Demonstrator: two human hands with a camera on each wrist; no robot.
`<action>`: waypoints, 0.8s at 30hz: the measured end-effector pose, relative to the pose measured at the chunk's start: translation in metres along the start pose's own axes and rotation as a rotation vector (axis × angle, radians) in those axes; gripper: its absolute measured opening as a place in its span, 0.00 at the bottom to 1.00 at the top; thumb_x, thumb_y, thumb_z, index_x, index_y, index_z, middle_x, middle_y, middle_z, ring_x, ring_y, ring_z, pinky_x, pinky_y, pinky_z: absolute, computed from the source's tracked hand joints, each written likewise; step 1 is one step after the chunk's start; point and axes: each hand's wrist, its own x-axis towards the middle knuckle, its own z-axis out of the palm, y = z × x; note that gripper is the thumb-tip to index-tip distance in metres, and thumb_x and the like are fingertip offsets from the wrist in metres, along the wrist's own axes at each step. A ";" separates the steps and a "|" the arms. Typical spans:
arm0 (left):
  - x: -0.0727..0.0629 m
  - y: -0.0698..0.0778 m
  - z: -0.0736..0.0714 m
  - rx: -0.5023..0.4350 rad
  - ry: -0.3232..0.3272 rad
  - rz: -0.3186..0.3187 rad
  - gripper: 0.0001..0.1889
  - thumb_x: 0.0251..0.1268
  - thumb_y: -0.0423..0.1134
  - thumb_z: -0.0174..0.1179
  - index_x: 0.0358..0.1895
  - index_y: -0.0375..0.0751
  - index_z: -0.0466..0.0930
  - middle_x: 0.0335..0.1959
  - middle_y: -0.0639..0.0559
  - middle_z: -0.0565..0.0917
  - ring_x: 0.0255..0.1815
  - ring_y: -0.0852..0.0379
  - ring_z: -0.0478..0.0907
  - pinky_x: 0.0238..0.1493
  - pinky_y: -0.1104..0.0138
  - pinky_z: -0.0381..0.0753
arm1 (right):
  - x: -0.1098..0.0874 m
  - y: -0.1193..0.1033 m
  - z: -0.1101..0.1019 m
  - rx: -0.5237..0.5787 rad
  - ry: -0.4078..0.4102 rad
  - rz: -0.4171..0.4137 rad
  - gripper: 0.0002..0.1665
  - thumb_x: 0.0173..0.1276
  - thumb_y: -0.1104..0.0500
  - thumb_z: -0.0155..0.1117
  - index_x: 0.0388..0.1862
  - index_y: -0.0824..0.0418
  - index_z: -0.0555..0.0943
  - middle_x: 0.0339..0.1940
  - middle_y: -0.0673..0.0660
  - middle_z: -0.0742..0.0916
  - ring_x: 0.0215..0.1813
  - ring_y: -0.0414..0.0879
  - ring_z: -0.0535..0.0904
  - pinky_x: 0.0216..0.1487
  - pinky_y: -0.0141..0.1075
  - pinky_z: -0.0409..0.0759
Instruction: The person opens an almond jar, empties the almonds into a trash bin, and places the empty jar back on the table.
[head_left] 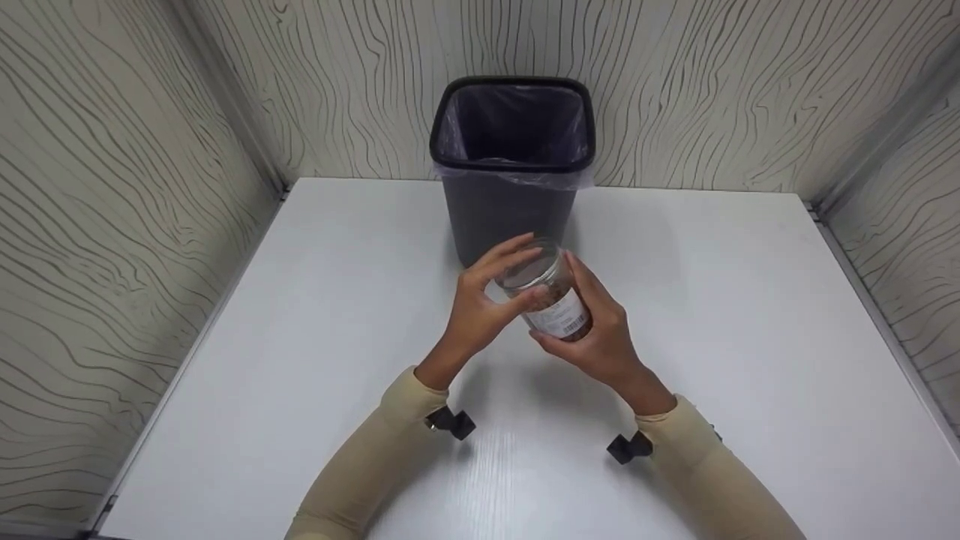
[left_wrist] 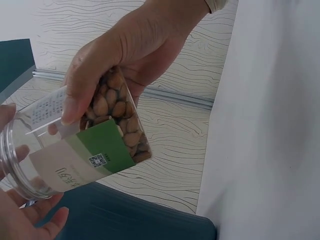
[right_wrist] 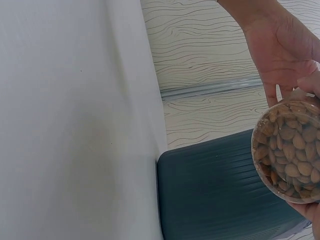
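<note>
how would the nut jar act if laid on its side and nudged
The jar would probably roll, since its base looks round. It would likely feel heavier toward that end, where the nuts sit. Its surface looks smooth, so it may be slippery.

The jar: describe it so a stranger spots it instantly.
Find the white table with the dark bin at its back. In front of the bin, the left hand and right hand hold a tilted clear jar. It alone is labelled and part-filled with almonds.
</note>
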 end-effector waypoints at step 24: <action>0.003 -0.028 -0.012 -0.164 -0.155 0.025 0.26 0.66 0.46 0.71 0.65 0.40 0.80 0.73 0.49 0.73 0.75 0.49 0.67 0.72 0.52 0.66 | 0.001 -0.002 -0.001 0.007 -0.003 -0.002 0.64 0.44 0.64 0.87 0.78 0.70 0.61 0.75 0.64 0.72 0.67 0.53 0.75 0.66 0.34 0.73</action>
